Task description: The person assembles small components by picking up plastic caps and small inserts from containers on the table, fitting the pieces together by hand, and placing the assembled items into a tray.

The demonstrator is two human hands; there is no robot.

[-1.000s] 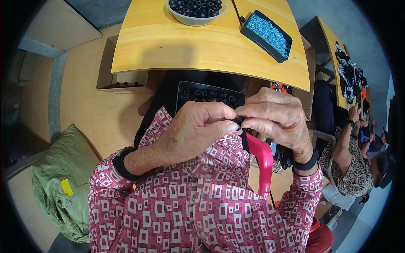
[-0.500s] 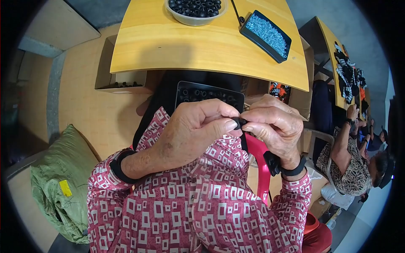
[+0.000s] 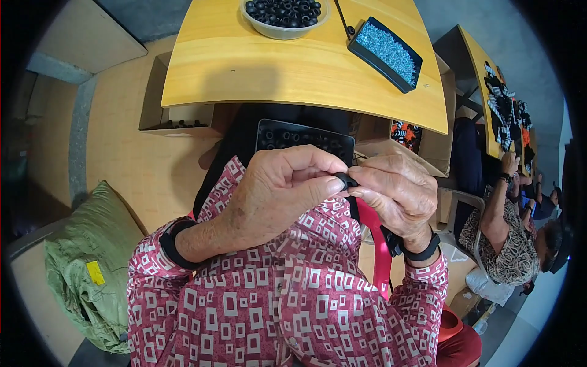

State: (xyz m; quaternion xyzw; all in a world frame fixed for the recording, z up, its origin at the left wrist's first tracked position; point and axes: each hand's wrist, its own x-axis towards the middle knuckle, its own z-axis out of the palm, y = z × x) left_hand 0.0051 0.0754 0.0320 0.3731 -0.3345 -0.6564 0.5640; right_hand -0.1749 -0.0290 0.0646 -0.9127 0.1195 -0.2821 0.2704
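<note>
Between my two hands is a small black ring-like piece (image 3: 346, 180), partly covered by fingers. My left hand (image 3: 287, 177) pinches its left side between thumb and index finger. From the right, the thumb and fingertips of my right hand (image 3: 397, 186) grip the same piece. Just beyond my hands, over my lap, lies a dark tray (image 3: 259, 131) holding several black ring-shaped pieces. On the yellow table (image 3: 202, 67) stands a clear round bowl (image 3: 284, 32) full of similar rounded black pieces. A black rectangular tray (image 3: 378, 65) of small clear bluish bits sits to its right.
Open cardboard boxes stand under the table, one at the left (image 3: 153, 92) with black pieces, another at the right (image 3: 440, 140) beside orange-and-black items. A green sack (image 3: 92, 263) rests at my left. Another person (image 3: 501, 238) sits at a second table (image 3: 480, 67) on the right.
My right hand has shifted slightly, its fingers now closer around the black piece. My left hand keeps nearly the same place and pinch.
</note>
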